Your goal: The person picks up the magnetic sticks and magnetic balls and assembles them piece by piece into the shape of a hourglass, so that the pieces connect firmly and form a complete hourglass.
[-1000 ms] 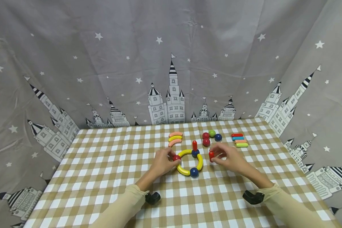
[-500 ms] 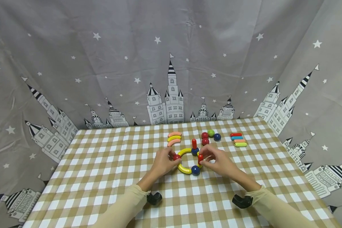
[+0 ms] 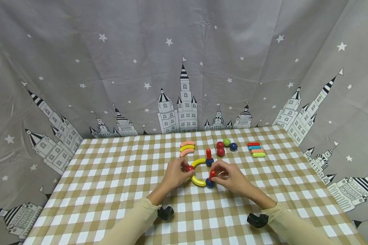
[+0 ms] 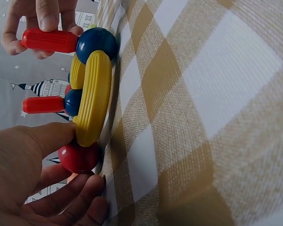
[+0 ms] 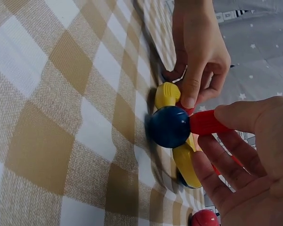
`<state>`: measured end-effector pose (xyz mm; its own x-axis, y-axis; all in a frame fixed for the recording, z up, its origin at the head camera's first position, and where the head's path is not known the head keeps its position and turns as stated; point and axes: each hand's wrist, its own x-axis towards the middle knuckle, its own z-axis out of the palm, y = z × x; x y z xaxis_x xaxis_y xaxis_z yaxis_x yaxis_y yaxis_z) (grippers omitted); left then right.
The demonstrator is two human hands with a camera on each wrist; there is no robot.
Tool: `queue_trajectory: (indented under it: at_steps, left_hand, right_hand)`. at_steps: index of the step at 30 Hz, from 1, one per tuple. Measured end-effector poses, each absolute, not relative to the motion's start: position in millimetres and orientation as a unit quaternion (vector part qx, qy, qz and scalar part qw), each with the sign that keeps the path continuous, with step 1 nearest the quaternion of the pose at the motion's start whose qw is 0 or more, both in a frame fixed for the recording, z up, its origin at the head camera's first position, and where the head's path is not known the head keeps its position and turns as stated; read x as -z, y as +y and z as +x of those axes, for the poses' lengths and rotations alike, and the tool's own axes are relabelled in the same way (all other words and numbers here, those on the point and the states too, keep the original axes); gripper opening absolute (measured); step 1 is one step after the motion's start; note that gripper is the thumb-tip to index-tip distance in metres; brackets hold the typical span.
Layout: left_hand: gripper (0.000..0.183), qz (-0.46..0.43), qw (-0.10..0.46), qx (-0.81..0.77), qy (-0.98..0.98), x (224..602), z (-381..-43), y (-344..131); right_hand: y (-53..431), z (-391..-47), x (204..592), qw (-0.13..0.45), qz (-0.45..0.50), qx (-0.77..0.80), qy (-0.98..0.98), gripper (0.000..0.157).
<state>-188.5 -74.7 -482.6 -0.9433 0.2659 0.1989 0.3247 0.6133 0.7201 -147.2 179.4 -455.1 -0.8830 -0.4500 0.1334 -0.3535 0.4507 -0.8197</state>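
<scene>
On the cloth lies a ring of curved yellow rods (image 3: 198, 181) joined by balls. My left hand (image 3: 175, 173) holds the red ball (image 4: 79, 157) at the ring's left side between thumb and fingers. With thumb and fingertips my right hand (image 3: 233, 177) pinches a short red rod (image 5: 208, 122), which stands upright on the near blue ball (image 5: 170, 126) and meets it. A second red rod (image 3: 209, 153) stands on the far blue ball (image 3: 209, 162). In the head view the right hand hides the ring's right-hand rod.
Behind the ring lie curved orange and yellow rods (image 3: 187, 148). To the right of these are loose red balls (image 3: 220, 152), a green ball (image 3: 226, 142) and a blue ball (image 3: 233, 146). Several straight coloured rods (image 3: 256, 150) lie farther right on the checked tablecloth (image 3: 119, 177).
My right hand has carried the red rod leftward from beside the ring, over its right side, to the top of the near blue ball. The left hand has kept its hold on the red ball.
</scene>
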Motion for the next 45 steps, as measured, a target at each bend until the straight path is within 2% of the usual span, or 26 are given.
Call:
queue_trajectory:
  at_steps: [9, 21, 32, 45]
  left_hand:
    - [0.025, -0.164, 0.031, 0.406, -0.898, 479.9, -186.9, -75.4]
    - [0.025, -0.17, 0.034, 0.406, -0.897, 480.0, -186.6, -74.7]
    - [0.025, -0.195, 0.032, 0.414, -0.889, 482.6, -189.3, -75.2]
    - [0.02, -0.225, -0.028, 0.419, -0.879, 478.6, -193.0, -87.1]
  right_hand:
    - [176.2, -149.0, 458.0, 0.04, -0.264, 0.473, 0.84, 0.028]
    - [174.7, -145.1, 459.8, 0.049, -0.244, 0.466, 0.849, 0.03]
    - [172.4, -144.2, 469.6, 0.032, -0.249, 0.445, 0.86, 0.029]
    - [175.5, -148.9, 466.2, 0.049, -0.232, 0.433, 0.869, 0.033]
